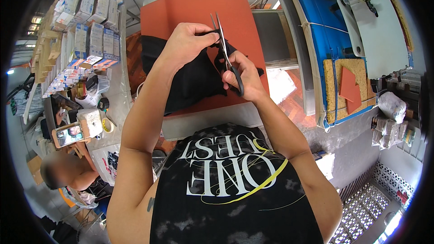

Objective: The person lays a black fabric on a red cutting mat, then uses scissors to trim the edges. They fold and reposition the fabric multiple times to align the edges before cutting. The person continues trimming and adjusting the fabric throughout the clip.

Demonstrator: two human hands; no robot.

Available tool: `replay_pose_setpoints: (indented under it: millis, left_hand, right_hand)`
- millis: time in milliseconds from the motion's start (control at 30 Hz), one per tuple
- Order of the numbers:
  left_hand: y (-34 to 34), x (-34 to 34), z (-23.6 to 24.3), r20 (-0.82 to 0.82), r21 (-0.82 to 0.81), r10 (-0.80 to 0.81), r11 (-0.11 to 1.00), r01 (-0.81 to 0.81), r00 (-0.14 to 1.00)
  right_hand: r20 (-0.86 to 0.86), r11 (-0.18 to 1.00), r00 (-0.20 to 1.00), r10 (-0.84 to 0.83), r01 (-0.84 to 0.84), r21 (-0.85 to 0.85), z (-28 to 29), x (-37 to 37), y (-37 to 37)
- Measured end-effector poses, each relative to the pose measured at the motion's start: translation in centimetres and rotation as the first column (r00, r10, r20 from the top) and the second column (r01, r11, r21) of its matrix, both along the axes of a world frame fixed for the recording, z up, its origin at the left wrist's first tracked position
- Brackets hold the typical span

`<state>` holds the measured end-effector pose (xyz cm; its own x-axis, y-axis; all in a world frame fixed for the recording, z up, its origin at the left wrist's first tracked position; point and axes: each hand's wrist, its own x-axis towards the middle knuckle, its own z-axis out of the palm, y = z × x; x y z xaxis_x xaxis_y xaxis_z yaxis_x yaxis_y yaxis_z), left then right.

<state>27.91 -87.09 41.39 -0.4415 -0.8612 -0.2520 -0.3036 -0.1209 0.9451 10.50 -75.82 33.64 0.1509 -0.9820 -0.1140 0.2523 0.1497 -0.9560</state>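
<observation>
Nearest the camera is the person's own black printed shirt (230,185), with both bare forearms rising from it toward the middle of the view; the right hand (244,79) is closed around the black handles of a pair of scissors (224,47), whose 2 steel blades point up and away, slightly parted at the tips; the left hand (187,40) is pinched shut on a fold of black cloth (190,79), just beside the blades, and the 2 hands almost touch; the cloth hangs from the left hand and spreads over an orange pad (199,9) lying on the counter (205,124); to the left, a second person (63,171) sits low beside a cluttered counter; farther left stand shelves of small boxes (86,22); far right lies a blue board (316,22) beside a white sewing machine (370,13).
</observation>
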Motion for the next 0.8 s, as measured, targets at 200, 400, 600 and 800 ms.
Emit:
replay_pose_setpoints:
  millis: [200, 400, 600, 800]
  left_hand:
    - [-0.2, 0.3, 0.0, -0.097, 0.057, -0.009, 0.998, 0.015, 0.995]
    - [0.1, 0.5, -0.2, -0.046, 0.071, -0.03, 0.997, 0.033, 0.998]
    - [-0.3, 1.0, -0.3, -0.048, 0.078, -0.072, 0.994, 0.076, 0.996]
    - [-0.6, 1.5, -0.5, -0.109, 0.091, -0.105, 0.989, 0.116, 0.988]
  right_hand:
    - [0.038, 0.999, 0.999, 0.008, -0.009, 0.042, 0.0, 0.0, 0.3]
    - [0.021, 0.999, 0.999, 0.032, -0.032, 0.022, 0.2, -0.4, 0.0]
    - [0.024, 1.0, 0.999, 0.022, -0.023, 0.018, 0.0, -0.4, 0.4]
    - [-0.019, 0.997, 0.997, 0.078, -0.078, 0.017, -0.2, -0.9, 0.7]
